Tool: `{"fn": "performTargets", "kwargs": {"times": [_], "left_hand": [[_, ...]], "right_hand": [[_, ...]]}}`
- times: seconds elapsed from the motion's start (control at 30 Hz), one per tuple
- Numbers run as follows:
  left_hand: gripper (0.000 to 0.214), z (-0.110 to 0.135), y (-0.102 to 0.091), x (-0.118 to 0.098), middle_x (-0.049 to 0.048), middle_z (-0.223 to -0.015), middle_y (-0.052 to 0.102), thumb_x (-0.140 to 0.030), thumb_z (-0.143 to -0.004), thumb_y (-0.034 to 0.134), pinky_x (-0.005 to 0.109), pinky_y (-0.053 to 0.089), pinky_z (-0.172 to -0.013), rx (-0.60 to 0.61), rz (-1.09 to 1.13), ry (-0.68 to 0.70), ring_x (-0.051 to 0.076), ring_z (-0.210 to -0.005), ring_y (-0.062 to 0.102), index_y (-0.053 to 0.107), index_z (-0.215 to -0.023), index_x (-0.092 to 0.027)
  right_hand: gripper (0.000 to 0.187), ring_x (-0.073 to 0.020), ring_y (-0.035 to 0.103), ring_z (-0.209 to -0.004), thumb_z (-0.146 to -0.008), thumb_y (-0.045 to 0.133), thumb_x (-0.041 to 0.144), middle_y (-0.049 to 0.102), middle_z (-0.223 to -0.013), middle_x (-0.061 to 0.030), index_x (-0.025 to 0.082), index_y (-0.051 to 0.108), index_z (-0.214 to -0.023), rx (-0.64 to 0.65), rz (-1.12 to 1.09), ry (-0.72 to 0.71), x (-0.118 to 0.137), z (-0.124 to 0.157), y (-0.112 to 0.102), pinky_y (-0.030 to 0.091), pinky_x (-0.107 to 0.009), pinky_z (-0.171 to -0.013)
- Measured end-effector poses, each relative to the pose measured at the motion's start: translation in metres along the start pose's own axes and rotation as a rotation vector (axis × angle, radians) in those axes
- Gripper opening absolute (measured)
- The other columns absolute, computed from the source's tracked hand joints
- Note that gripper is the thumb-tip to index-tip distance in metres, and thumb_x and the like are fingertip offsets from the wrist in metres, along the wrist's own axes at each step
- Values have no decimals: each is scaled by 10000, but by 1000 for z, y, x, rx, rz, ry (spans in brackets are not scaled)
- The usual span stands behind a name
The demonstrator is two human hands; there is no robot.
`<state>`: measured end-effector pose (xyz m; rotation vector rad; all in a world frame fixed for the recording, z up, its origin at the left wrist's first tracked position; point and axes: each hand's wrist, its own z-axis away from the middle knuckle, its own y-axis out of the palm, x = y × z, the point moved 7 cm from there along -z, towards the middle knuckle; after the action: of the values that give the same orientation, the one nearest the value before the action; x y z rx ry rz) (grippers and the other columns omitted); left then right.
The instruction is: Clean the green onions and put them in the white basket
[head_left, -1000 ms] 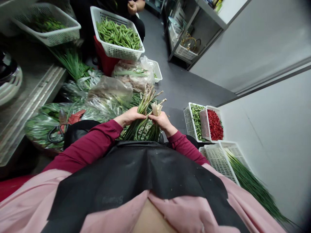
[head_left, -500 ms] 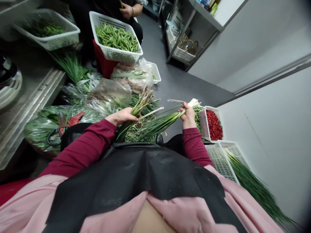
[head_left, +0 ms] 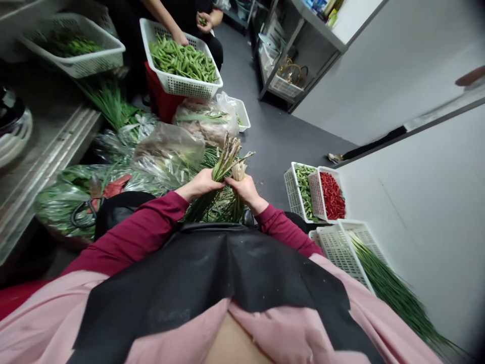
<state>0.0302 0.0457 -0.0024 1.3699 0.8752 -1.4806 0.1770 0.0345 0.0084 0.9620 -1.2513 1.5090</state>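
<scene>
My left hand (head_left: 202,184) is closed round a bunch of scallions (head_left: 226,157) with brownish, soiled root ends pointing up and away from me. Right beside it, my right hand (head_left: 247,191) grips a second bunch of scallions (head_left: 239,172) with paler, cleaner white ends. The fingertips of both hands meet or nearly meet between the two bunches. Green leaves from both bunches hang down in front of my black apron (head_left: 227,263). Below lies a heap of loose greens and trimmings (head_left: 220,210), partly hidden by my hands.
Plastic bags of greens (head_left: 166,151) lie ahead to the left. A basket of green peppers (head_left: 182,60) stands beyond, with a co-worker's hand (head_left: 179,37) in it. At right are baskets of red chillies (head_left: 332,196), green pods (head_left: 304,187) and long scallions (head_left: 394,278). A person's shoe (head_left: 335,158) shows by the wall.
My right hand has swung left with its scallions, from beside the chilli basket to my left hand. The co-worker's hand has reached into the pepper basket. A person has appeared at right.
</scene>
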Motion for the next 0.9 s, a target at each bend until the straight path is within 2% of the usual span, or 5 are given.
{"fn": "performTargets", "kwargs": {"times": [0.17,0.33,0.5,0.77,0.9], "left_hand": [[328,-2,-5,7,29,-662,663,-284,-557,778,340,481,-700,12,192,-62,178,-646,608,679,-814,-106],[304,-3,-2,7,41,-725,671,-291,-559,799,312,472,-715,46,152,-23,150,-667,590,677,-769,-108],[431,-4,10,10,42,-801,685,-316,-530,814,341,477,-754,74,85,-9,171,-714,601,665,-876,-108],[518,-11,6,8,66,-848,705,-402,-502,793,370,474,-804,14,-134,100,241,-815,622,659,-906,-107],[376,-9,3,10,25,-695,657,-417,-563,744,317,464,-681,92,-180,73,191,-667,583,651,-779,-123]], "right_hand": [[306,-63,418,-414,-622,765,392,544,-565,40,153,618,-744,71,-232,65,3,-5,-1,311,-213,-397],[367,-58,433,-414,-626,773,408,523,-570,57,155,643,-858,250,-325,51,0,-7,-1,304,-201,-411],[347,-77,444,-419,-646,763,396,528,-534,53,162,646,-873,265,-217,-3,1,-8,-1,340,-215,-439],[272,-73,426,-415,-632,746,366,540,-495,38,150,581,-631,183,156,8,-2,-2,-3,321,-214,-431],[248,-62,411,-397,-610,753,324,555,-498,32,144,584,-622,201,16,54,-2,-4,-14,298,-205,-398]]}}
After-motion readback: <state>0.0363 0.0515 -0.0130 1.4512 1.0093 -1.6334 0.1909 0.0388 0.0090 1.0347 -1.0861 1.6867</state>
